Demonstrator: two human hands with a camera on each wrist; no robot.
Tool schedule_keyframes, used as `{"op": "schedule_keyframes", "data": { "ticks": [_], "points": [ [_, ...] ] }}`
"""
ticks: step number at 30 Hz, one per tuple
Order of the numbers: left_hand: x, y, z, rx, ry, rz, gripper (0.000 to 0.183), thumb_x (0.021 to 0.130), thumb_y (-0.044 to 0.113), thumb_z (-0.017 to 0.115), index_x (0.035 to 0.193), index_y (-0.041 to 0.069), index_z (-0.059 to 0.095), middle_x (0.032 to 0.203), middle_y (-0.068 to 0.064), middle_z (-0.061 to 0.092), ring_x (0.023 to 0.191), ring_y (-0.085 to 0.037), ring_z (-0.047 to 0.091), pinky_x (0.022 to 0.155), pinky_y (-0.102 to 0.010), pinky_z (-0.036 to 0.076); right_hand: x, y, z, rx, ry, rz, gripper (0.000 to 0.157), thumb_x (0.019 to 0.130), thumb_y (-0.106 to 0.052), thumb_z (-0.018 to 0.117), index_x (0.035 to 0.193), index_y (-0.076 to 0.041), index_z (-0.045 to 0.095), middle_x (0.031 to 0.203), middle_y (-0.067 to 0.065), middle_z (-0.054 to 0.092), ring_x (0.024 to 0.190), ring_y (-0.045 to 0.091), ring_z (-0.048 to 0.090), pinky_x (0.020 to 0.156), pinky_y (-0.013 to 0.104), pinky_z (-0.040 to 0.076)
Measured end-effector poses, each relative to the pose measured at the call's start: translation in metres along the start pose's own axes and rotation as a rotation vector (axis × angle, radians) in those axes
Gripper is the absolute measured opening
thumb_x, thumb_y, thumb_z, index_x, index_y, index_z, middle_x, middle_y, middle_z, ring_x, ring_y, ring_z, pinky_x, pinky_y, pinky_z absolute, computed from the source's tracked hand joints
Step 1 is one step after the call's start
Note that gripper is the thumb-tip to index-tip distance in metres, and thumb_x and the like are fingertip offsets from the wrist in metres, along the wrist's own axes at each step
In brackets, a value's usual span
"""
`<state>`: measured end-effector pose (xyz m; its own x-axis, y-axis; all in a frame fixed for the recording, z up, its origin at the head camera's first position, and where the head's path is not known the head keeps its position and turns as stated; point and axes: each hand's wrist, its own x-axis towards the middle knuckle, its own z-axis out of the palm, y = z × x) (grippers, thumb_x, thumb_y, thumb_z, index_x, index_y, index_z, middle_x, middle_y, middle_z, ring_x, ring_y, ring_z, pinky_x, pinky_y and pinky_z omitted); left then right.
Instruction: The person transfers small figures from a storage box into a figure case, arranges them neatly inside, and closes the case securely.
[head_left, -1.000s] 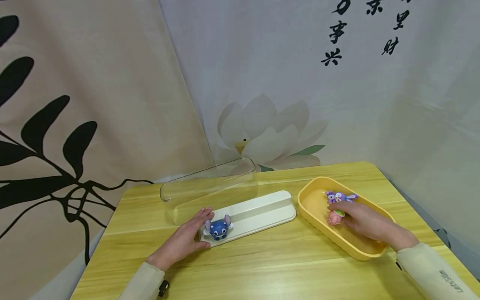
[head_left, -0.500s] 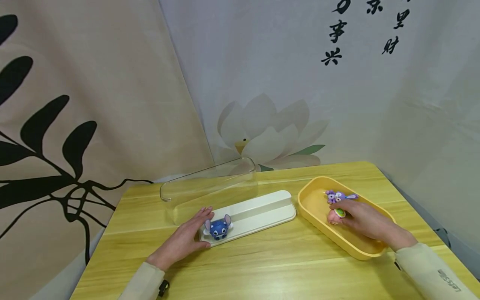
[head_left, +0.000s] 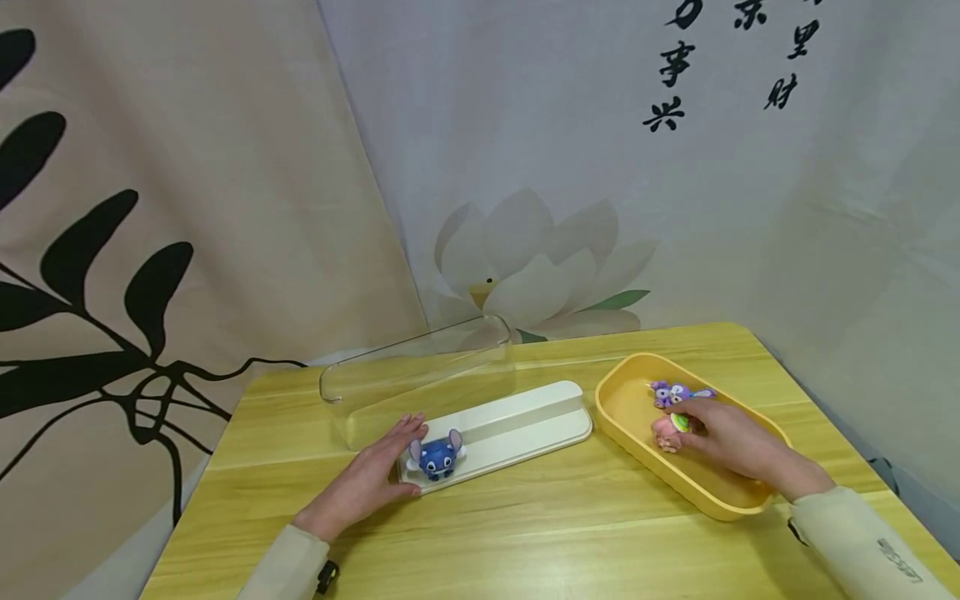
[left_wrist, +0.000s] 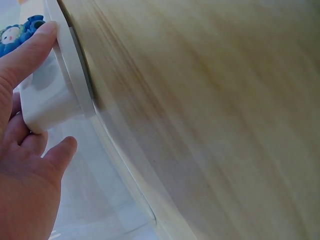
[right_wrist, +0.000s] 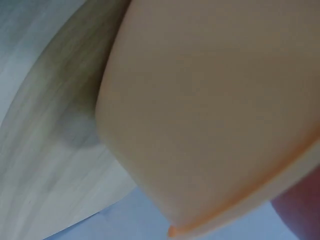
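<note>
My left hand (head_left: 366,482) holds the left end of a long white stepped display base (head_left: 517,432), thumb at its front edge and fingers at the back. A blue big-eared figurine (head_left: 437,458) stands on that end beside the fingers. In the left wrist view, the thumb lies across the base (left_wrist: 50,97) near the blue figurine (left_wrist: 11,39). Inside a yellow tray (head_left: 660,473), my right hand (head_left: 738,442) pinches a pink figurine (head_left: 666,433) with a green patch; the fingers partly cover it. The right wrist view mostly shows the tray's outer wall (right_wrist: 200,105).
Purple figurines (head_left: 678,394) lie in the tray just beyond the right hand. A clear plastic cover (head_left: 427,379) stands behind the white base. Everything rests on a wooden table (head_left: 495,533), with a printed curtain (head_left: 540,125) behind its far edge.
The pink figurine has turned and shifted slightly within the right hand's fingers, still inside the tray. The left hand, base and blue figurine have stayed put.
</note>
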<state>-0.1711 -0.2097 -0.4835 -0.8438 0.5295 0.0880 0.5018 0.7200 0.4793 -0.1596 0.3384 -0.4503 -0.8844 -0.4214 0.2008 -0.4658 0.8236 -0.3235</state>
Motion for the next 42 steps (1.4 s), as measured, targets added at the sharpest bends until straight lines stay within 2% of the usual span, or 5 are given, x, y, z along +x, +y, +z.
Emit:
{"op": "schedule_keyframes", "data": {
  "ticks": [7, 17, 25, 32, 42],
  "points": [
    [0.000, 0.000, -0.001, 0.008, -0.002, -0.005, 0.091, 0.081, 0.020, 0.090, 0.158, 0.008, 0.042, 0.169, -0.006, 0.027, 0.156, -0.030, 0.024, 0.121, -0.052, 0.029, -0.001, -0.001, -0.006, 0.091, 0.058, 0.006, 0.022, 0.091, -0.019, 0.081, 0.109, -0.011, 0.071, 0.079, -0.013, 0.047, 0.071, 0.001, 0.043, 0.059, 0.021, 0.040],
    [-0.001, 0.001, 0.000, 0.013, -0.001, -0.015, 0.092, 0.080, 0.019, 0.090, 0.158, 0.008, 0.042, 0.169, -0.008, 0.028, 0.155, -0.030, 0.024, 0.120, -0.052, 0.031, -0.002, -0.017, -0.020, 0.219, 0.065, 0.137, 0.037, 0.095, -0.015, 0.077, 0.121, 0.007, 0.066, 0.103, 0.006, 0.072, 0.089, 0.013, 0.065, 0.074, 0.024, 0.060],
    [-0.001, -0.001, 0.001, 0.011, 0.001, -0.008, 0.092, 0.080, 0.020, 0.090, 0.158, 0.008, 0.042, 0.169, -0.008, 0.028, 0.155, -0.030, 0.024, 0.120, -0.052, 0.031, -0.003, -0.030, -0.026, 0.292, 0.088, 0.162, 0.037, 0.094, -0.020, 0.079, 0.121, 0.003, 0.067, 0.113, 0.014, 0.070, 0.098, 0.020, 0.070, 0.080, 0.023, 0.062],
    [-0.001, -0.002, 0.001, 0.007, 0.004, 0.003, 0.091, 0.081, 0.020, 0.090, 0.158, 0.007, 0.043, 0.169, -0.009, 0.029, 0.155, -0.030, 0.025, 0.120, -0.052, 0.031, -0.004, -0.040, -0.025, 0.452, 0.115, 0.155, 0.041, 0.094, -0.013, 0.078, 0.127, 0.006, 0.063, 0.122, 0.019, 0.069, 0.096, 0.004, 0.069, 0.079, 0.020, 0.061],
    [0.000, 0.000, 0.001, 0.014, 0.002, 0.009, 0.092, 0.081, 0.020, 0.090, 0.158, 0.006, 0.042, 0.169, -0.009, 0.028, 0.155, -0.030, 0.025, 0.121, -0.052, 0.030, 0.001, -0.062, -0.022, 0.481, 0.160, 0.139, 0.039, 0.094, -0.015, 0.079, 0.128, -0.002, 0.066, 0.130, 0.017, 0.067, 0.098, 0.005, 0.068, 0.083, 0.015, 0.058]
  ]
}}
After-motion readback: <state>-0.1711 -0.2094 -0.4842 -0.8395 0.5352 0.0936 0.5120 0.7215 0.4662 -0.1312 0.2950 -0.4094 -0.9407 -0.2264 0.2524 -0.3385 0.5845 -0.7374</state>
